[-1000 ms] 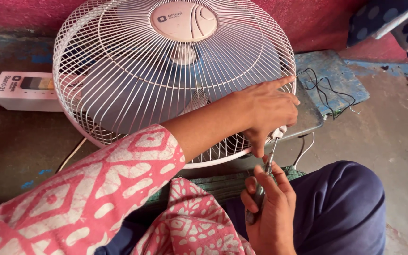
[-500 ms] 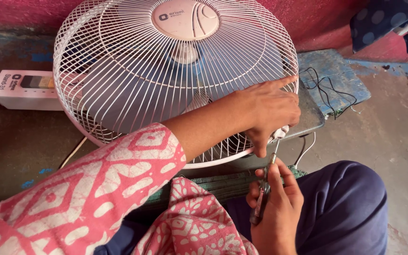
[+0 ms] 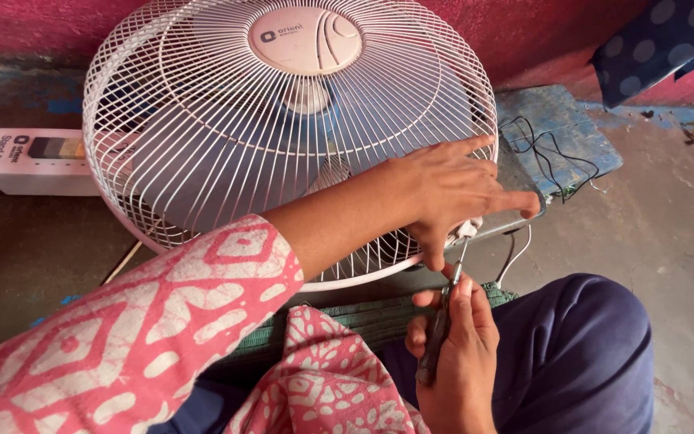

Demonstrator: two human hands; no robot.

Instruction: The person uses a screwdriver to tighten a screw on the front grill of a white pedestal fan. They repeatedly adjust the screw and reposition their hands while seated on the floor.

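Left hand (image 3: 451, 193) spread flat on fan guard (image 3: 283, 137), pinching rim clip (image 3: 467, 231). Right hand (image 3: 455, 345) closed round screwdriver (image 3: 442, 321). Keep tip square, steady pressure.

Left sleeve (image 3: 122, 337): loose pink fabric, bold white geometric print, ending short of the wrist. Tunic front (image 3: 323, 378): same pink with a smaller white pattern. Trousers (image 3: 572, 362): plain dark navy. Left hand (image 3: 451, 193), right hand (image 3: 455, 354): bare, no rings or bangles visible.

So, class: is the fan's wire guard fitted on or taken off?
On. The white wire guard covers the blades; the left hand rests on its rim, the right hand holds a screwdriver.
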